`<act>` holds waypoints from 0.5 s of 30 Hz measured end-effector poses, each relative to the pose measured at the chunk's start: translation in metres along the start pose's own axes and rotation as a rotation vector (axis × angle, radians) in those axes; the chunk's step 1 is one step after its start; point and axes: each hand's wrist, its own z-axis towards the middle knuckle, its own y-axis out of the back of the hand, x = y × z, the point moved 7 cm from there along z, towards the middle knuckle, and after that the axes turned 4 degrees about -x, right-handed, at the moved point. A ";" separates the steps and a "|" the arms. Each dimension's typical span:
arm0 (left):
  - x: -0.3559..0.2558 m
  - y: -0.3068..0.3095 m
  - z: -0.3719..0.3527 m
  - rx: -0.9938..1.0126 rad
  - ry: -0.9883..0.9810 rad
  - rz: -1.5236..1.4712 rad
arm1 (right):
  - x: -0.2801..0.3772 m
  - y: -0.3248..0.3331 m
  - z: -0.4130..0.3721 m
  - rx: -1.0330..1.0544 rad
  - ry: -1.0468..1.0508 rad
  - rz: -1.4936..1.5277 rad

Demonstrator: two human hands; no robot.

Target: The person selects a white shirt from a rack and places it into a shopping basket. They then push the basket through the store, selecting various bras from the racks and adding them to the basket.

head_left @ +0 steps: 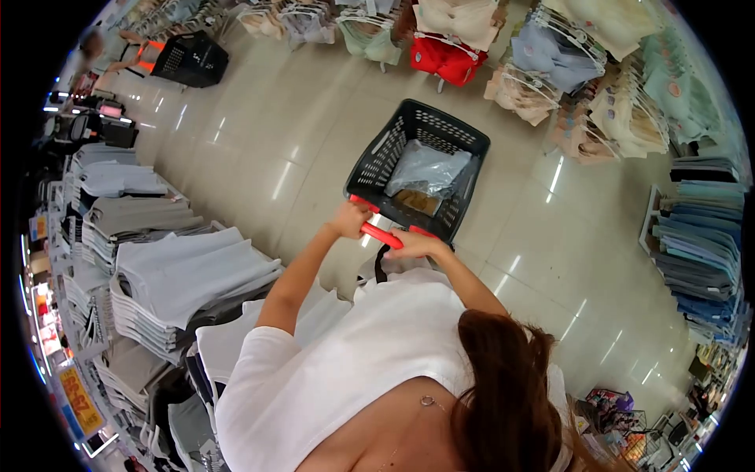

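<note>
In the head view, my left hand (348,220) is wrapped around the red handle (382,235) of a black shopping basket (362,166). My right hand (416,245) grips the same handle a little farther right. The perforated basket stands on the floor just ahead of me. Inside it lies a grey-white item in shiny plastic wrap (429,169), with a flat brown item (418,201) nearer the handle, partly covered. Part of a dark strap (381,265) shows below the handle.
Racks of white and grey garments (185,271) run close along my left. Hanging bras (448,59) line the far side and right, near stacked blue garments (700,244). Another black basket (189,59) is at upper left, near a person. Tiled floor (259,149) lies between.
</note>
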 end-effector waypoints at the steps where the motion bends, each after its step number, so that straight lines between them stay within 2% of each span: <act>1: 0.010 0.006 0.006 -0.003 0.005 0.003 | -0.016 -0.012 0.015 0.011 -0.086 -0.001; 2: 0.019 0.009 0.011 0.048 0.011 0.051 | -0.013 -0.018 0.020 0.014 -0.083 -0.006; 5: 0.038 0.026 0.034 0.102 -0.025 0.177 | -0.001 -0.004 0.036 -0.417 0.044 -0.191; 6: 0.039 0.029 0.043 0.106 -0.069 0.253 | 0.005 -0.003 0.040 -0.415 0.045 -0.193; 8: 0.045 0.033 0.059 0.084 -0.009 0.305 | 0.009 0.018 0.037 -0.688 -0.110 -0.150; 9: 0.049 0.034 0.068 0.059 0.049 0.357 | 0.009 0.024 0.036 -0.751 -0.161 -0.147; 10: 0.049 0.032 0.076 0.057 0.051 0.358 | 0.012 0.030 0.038 -0.750 -0.160 -0.150; 12: 0.059 0.023 0.092 0.114 0.222 0.358 | 0.010 0.049 0.034 -0.815 -0.195 -0.133; 13: 0.060 0.018 0.100 0.136 0.239 0.375 | 0.005 0.057 0.032 -0.782 -0.257 -0.076; 15: 0.053 0.011 0.116 0.149 0.247 0.350 | -0.010 0.069 0.024 -0.817 -0.228 -0.072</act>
